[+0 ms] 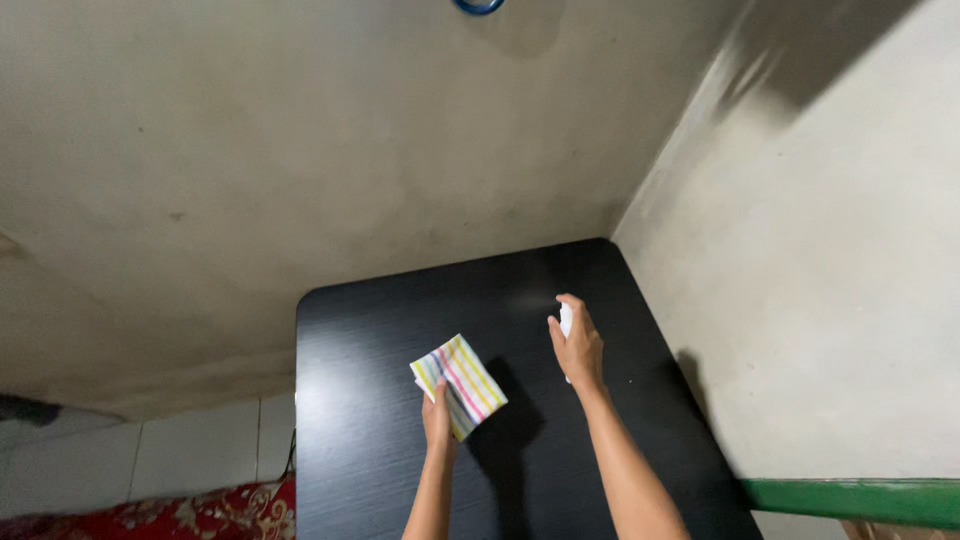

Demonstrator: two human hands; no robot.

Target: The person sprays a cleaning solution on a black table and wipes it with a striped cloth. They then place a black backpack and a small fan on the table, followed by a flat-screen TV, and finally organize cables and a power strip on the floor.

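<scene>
Walls of bare grey stand far & right, w/ a black table pushed into the corner. Red rug shows near left on the floor.

Left hand is closed on a folded striped cloth, held up a bit over the table, near the middle. Right hand is wrapped round a small white spray bottle, just right of the cloth, one finger on top, aimed at the far part of the table.

I think it's best to spray low & spread it out, keep the cloth out of the mist, then wipe w/ the flat side.
</scene>
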